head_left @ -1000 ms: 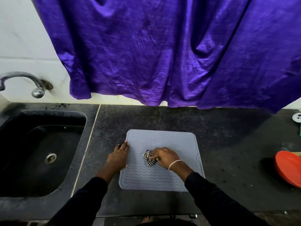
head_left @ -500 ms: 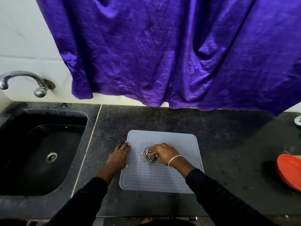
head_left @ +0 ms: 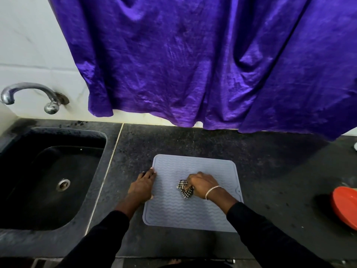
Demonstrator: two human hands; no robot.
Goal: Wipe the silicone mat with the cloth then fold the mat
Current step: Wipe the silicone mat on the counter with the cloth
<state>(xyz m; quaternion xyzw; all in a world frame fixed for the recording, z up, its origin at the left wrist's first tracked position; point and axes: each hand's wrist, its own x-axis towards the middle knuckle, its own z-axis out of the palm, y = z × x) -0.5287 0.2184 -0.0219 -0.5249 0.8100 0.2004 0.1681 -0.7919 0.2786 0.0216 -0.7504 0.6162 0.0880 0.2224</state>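
Note:
A grey silicone mat [head_left: 193,211] with a wavy ribbed surface lies flat on the dark countertop. My right hand [head_left: 202,184] presses a small black-and-white checked cloth [head_left: 185,188] onto the middle of the mat, fingers closed over it. My left hand [head_left: 144,185] rests flat on the mat's left edge, fingers spread, holding it down. Only part of the cloth shows beyond my right fingers.
A black sink [head_left: 52,180] with a metal tap [head_left: 29,93] lies to the left. A purple curtain [head_left: 212,64] hangs over the back of the counter. A red plate [head_left: 343,206] sits at the right edge.
My right hand and the cloth have shifted a little back and forth near the mat's centre. My left hand has stayed on the left edge.

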